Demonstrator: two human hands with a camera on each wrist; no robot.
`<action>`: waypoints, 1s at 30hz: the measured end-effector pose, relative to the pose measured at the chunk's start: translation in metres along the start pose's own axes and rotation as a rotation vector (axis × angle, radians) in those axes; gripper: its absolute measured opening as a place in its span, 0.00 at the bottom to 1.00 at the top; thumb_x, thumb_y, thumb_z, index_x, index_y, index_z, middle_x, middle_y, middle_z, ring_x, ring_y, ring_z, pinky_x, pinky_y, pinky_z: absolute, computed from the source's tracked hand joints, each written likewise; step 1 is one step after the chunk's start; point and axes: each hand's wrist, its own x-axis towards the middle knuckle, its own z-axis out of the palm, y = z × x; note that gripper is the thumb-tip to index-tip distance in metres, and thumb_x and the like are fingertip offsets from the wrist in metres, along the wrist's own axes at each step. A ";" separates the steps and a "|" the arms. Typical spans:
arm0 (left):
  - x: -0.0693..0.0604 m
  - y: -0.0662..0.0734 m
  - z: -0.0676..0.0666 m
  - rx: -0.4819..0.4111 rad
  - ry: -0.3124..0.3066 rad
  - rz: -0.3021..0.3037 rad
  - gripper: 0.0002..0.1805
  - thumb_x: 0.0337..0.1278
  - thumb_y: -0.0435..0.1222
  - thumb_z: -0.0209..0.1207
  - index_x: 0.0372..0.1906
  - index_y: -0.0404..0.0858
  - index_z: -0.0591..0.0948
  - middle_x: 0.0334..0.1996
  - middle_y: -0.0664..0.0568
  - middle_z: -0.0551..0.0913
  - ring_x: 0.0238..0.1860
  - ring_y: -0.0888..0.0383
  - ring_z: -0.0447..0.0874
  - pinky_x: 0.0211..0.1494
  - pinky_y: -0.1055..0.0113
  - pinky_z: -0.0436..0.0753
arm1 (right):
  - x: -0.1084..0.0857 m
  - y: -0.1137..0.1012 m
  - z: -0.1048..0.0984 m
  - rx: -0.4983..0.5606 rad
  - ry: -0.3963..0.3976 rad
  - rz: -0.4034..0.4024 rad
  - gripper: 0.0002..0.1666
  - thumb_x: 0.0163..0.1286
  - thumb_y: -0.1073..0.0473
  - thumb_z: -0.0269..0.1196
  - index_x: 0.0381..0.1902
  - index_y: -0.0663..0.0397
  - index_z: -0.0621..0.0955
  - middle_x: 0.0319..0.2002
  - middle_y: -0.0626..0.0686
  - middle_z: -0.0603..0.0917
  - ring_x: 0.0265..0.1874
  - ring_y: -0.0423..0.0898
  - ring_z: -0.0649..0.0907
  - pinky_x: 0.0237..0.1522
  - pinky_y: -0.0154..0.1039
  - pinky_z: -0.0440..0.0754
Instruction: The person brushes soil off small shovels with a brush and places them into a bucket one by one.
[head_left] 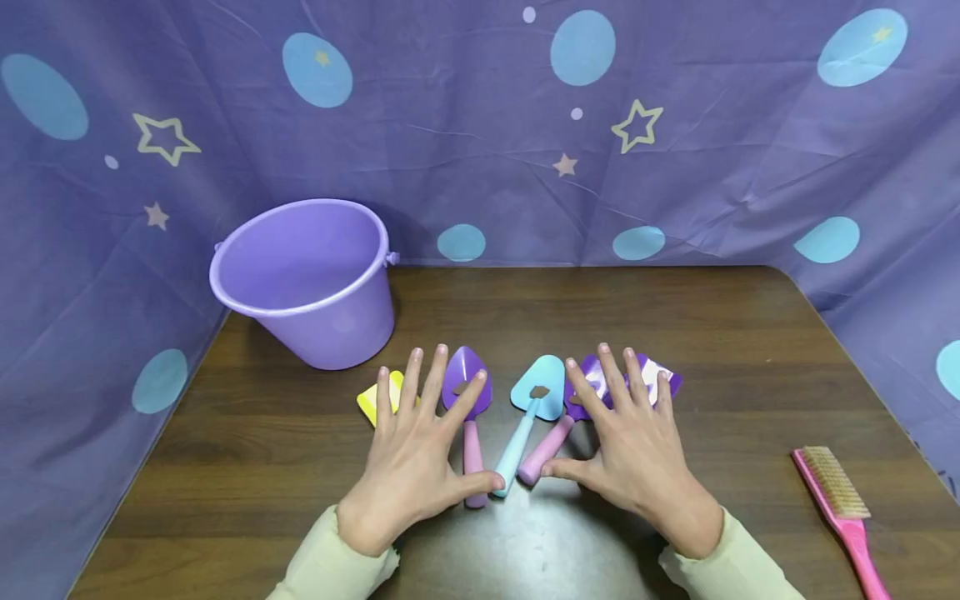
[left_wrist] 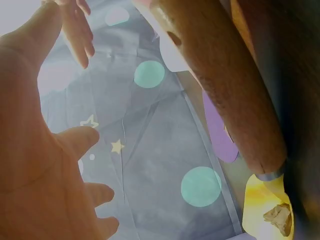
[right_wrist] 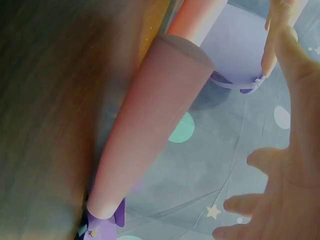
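On a brown table [head_left: 262, 475], a purple bucket [head_left: 341, 329] stands beyond a person's left hand [head_left: 416, 462] and right hand [head_left: 637, 446], which are apart, fingers spread, over pink-handled purple trowels [head_left: 461, 367], a turquoise trowel [head_left: 519, 442] and a partly hidden yellow tool [head_left: 369, 402].

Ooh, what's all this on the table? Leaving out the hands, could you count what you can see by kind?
Trowels: 5 (1 yellow, 1 light blue, 3 purple; some partly hidden by hands)
Bucket: 1
Brush: 1
Total: 7
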 end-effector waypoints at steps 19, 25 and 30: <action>-0.021 -0.029 -0.013 -0.084 0.094 -0.010 0.53 0.40 0.69 0.60 0.73 0.49 0.61 0.75 0.41 0.44 0.73 0.40 0.44 0.68 0.41 0.53 | 0.015 -0.009 -0.015 0.140 0.023 -0.066 0.54 0.53 0.22 0.58 0.71 0.45 0.65 0.72 0.59 0.59 0.69 0.61 0.60 0.64 0.60 0.61; -0.025 -0.044 -0.023 -0.129 0.186 -0.005 0.46 0.47 0.62 0.59 0.70 0.44 0.65 0.72 0.37 0.54 0.70 0.37 0.53 0.65 0.41 0.60 | 0.034 -0.016 -0.020 0.184 0.067 -0.124 0.50 0.55 0.26 0.60 0.68 0.47 0.68 0.67 0.59 0.67 0.66 0.61 0.66 0.61 0.59 0.65; -0.028 -0.057 -0.035 -0.133 0.224 -0.029 0.44 0.49 0.60 0.60 0.69 0.41 0.66 0.69 0.35 0.60 0.64 0.35 0.64 0.60 0.40 0.66 | 0.052 -0.026 -0.028 0.183 0.084 -0.176 0.49 0.56 0.27 0.60 0.68 0.49 0.69 0.64 0.59 0.71 0.65 0.59 0.68 0.60 0.57 0.67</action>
